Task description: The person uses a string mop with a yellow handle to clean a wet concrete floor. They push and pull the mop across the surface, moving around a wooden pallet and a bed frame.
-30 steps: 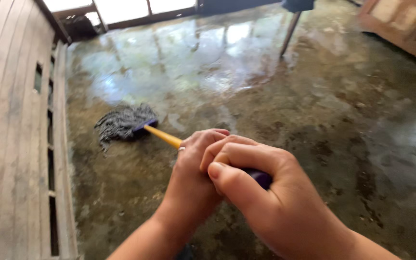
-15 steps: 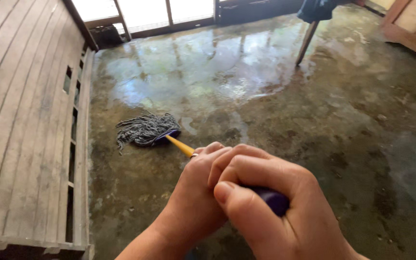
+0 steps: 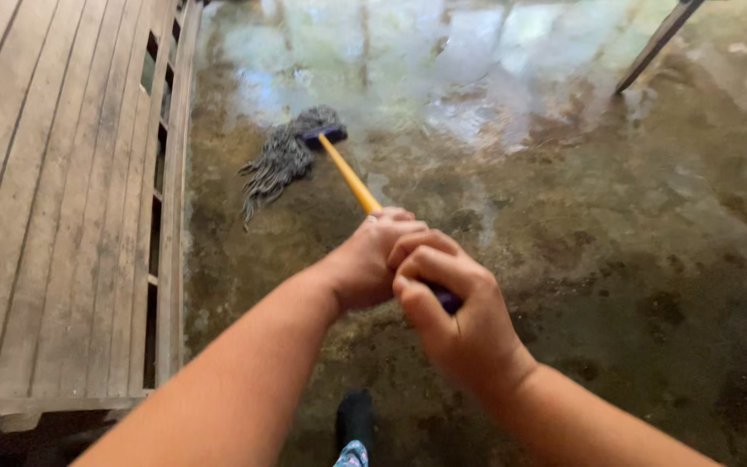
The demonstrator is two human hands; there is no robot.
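Gripping mop handle [image 3: 349, 175] tight with left hand [image 3: 372, 259] and right hand [image 3: 453, 316], fists stacked; grey mop head [image 3: 290, 156] lying on wet concrete floor [image 3: 598, 216] beside wooden wall [image 3: 54, 190].

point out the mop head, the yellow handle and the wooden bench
mop head [image 3: 283, 160], head view, middle of the grey strands.
yellow handle [image 3: 349, 177], head view, bare mid-shaft.
wooden bench [image 3: 54, 199], head view, seat slats.

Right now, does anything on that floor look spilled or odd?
Nothing stands out. The floor is wet and blotchy, shiny near the mop, which both hands hold by its yellow handle.
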